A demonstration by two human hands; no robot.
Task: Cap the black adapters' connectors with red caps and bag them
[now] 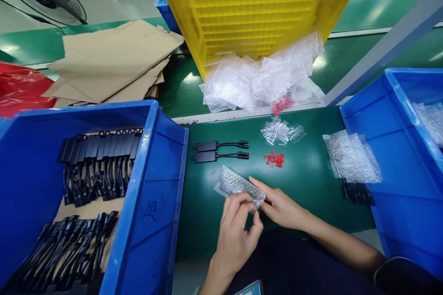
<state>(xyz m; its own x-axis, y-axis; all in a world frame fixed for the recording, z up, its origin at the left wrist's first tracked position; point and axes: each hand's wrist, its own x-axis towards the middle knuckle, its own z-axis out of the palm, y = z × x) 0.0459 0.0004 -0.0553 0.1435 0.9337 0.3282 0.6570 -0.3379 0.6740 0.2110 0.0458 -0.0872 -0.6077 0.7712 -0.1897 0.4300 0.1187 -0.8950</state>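
Observation:
A small bubble-wrap bag (232, 181) lies at a slant over the green table, its near right end between my two hands. My left hand (235, 233) is closed, fingertips pinching that end. From the right, my right hand (284, 207) grips the same end, its index finger stretched along the upper edge; part of this grip is hidden. What is inside the bag cannot be made out. Just beyond it lie two black adapter boxes with short cables (206, 156), side by side. Red rings (275, 160) and small clear plastic bags (281, 131) are heaped farther right.
At left, a blue crate (147, 203) holds rows of black cabled adapters. A tilted yellow bin (256, 4) spills bubble bags (238, 84) at the back. Cardboard sheets (114, 55) lie back left. Another blue crate (367, 101) stands right, beside stacked bubble bags (351, 156).

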